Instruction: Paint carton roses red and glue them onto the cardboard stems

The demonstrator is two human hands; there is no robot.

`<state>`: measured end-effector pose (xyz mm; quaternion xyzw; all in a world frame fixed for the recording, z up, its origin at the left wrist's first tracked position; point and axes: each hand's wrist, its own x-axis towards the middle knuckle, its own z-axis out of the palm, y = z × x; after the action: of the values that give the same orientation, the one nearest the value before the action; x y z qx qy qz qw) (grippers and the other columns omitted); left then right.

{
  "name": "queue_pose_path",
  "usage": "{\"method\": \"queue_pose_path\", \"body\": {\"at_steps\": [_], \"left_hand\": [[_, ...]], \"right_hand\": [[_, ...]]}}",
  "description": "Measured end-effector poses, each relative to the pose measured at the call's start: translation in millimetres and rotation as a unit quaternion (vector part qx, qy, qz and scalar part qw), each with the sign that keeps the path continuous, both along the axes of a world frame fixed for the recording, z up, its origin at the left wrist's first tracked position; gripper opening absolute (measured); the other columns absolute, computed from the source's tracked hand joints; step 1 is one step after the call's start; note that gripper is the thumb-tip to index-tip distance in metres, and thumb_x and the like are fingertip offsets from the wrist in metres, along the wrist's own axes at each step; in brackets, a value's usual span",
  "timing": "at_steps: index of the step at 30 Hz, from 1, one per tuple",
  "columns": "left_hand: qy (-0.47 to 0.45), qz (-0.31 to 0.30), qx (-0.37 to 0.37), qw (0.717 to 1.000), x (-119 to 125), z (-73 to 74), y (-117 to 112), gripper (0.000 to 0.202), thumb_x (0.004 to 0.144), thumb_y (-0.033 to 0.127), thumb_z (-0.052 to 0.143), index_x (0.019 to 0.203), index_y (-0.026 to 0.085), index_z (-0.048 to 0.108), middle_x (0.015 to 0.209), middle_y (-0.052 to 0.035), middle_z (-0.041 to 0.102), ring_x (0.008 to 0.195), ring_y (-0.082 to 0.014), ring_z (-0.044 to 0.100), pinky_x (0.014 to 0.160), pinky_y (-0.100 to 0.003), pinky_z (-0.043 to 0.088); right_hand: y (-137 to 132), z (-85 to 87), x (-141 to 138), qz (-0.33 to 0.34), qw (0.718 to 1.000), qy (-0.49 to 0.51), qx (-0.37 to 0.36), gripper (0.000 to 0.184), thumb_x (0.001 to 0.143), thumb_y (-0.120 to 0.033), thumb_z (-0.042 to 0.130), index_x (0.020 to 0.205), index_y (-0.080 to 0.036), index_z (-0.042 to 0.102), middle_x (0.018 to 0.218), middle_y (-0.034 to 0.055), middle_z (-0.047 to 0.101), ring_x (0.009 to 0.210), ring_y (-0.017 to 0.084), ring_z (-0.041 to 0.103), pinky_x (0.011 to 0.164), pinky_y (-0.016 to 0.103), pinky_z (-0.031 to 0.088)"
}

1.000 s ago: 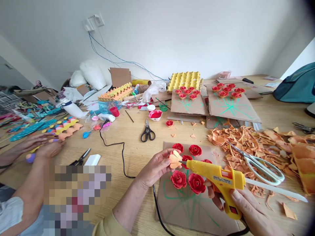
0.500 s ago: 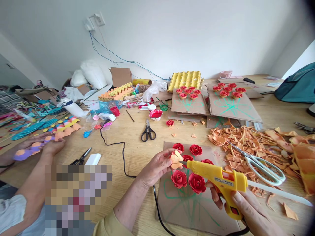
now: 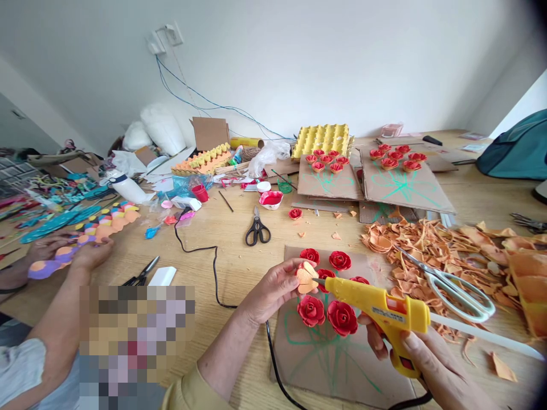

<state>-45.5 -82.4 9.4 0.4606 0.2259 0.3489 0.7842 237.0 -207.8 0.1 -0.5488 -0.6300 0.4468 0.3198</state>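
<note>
Pinched in the fingers of my left hand point(image 3: 271, 289) is a paper flower point(image 3: 306, 277), its orange underside turned toward me and a little red showing at the rim. My right hand point(image 3: 427, 359) grips a yellow hot glue gun point(image 3: 376, 304) by its handle. The gun's dark nozzle meets the flower's underside, with a white glue stick point(image 3: 487, 335) sticking out of its back. Beneath both hands lies a cardboard sheet point(image 3: 325, 370) with green painted stems and several red roses point(image 3: 343, 318) on it.
White-handled scissors point(image 3: 461, 293) rest on orange scraps point(image 3: 410, 262) at right. Black scissors point(image 3: 257, 228) and a dish of red paint point(image 3: 270, 199) lie ahead. Finished rose boards point(image 3: 401, 188) stand behind. The gun's black cord point(image 3: 216, 273) crosses the table. At left, another person's hands hold a painted egg-carton strip point(image 3: 64, 254).
My hands, the flower and the glue gun stay nearly still, the nozzle still at the underside. The other person's hands and painted strip have shifted slightly.
</note>
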Motion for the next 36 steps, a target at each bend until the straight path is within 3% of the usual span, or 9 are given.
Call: {"method": "queue_pose_path", "body": {"at_steps": [7,16,21,28,36], "left_hand": [[0.003,0.009,0.006,1.000,0.0,-0.2,0.2,0.046,0.084,0.044,0.080,0.121,0.018,0.071,0.112,-0.0108,0.070,0.086,-0.0162,0.071,0.071,-0.021,0.049],[-0.001,0.005,0.001,1.000,0.5,-0.8,-0.5,0.045,0.083,0.042,0.081,0.121,0.018,0.071,0.109,-0.0101,0.071,0.086,-0.0168,0.072,0.071,-0.021,0.049],[0.007,0.014,0.001,1.000,-0.2,-0.9,0.3,0.048,0.083,0.044,0.081,0.121,0.017,0.071,0.114,-0.0125,0.071,0.087,-0.0172,0.071,0.071,-0.022,0.048],[0.004,0.007,0.009,1.000,0.4,-1.3,0.4,0.050,0.083,0.045,0.080,0.122,0.016,0.070,0.111,-0.0133,0.072,0.086,-0.0188,0.071,0.071,-0.024,0.047],[-0.002,0.015,0.003,1.000,0.0,-0.4,1.2,0.050,0.081,0.046,0.081,0.120,0.016,0.072,0.114,-0.0140,0.070,0.083,-0.0177,0.069,0.068,-0.023,0.047]], "right_hand": [[0.0,3.7,-1.4,-0.002,0.999,0.019,-0.032,0.060,0.096,-0.071,0.038,0.099,-0.025,0.077,0.092,0.0081,0.076,0.078,0.023,0.070,0.069,0.029,0.062],[0.7,0.9,-1.6,-0.018,1.000,-0.011,-0.002,0.057,0.097,-0.068,0.039,0.088,-0.023,0.072,0.084,0.0071,0.073,0.073,0.020,0.066,0.067,0.027,0.060],[0.6,2.5,-1.4,-0.012,1.000,0.005,-0.004,0.056,0.097,-0.068,0.040,0.094,-0.024,0.074,0.089,0.0075,0.074,0.080,0.023,0.070,0.069,0.028,0.061],[1.3,6.4,-3.5,-0.034,0.999,0.002,0.002,0.057,0.096,-0.069,0.042,0.088,-0.023,0.076,0.081,0.0064,0.071,0.069,0.020,0.064,0.063,0.027,0.059],[3.2,-4.1,1.2,-0.017,1.000,0.012,-0.017,0.059,0.097,-0.068,0.039,0.095,-0.022,0.075,0.087,0.0095,0.074,0.076,0.022,0.065,0.069,0.031,0.059]]}}
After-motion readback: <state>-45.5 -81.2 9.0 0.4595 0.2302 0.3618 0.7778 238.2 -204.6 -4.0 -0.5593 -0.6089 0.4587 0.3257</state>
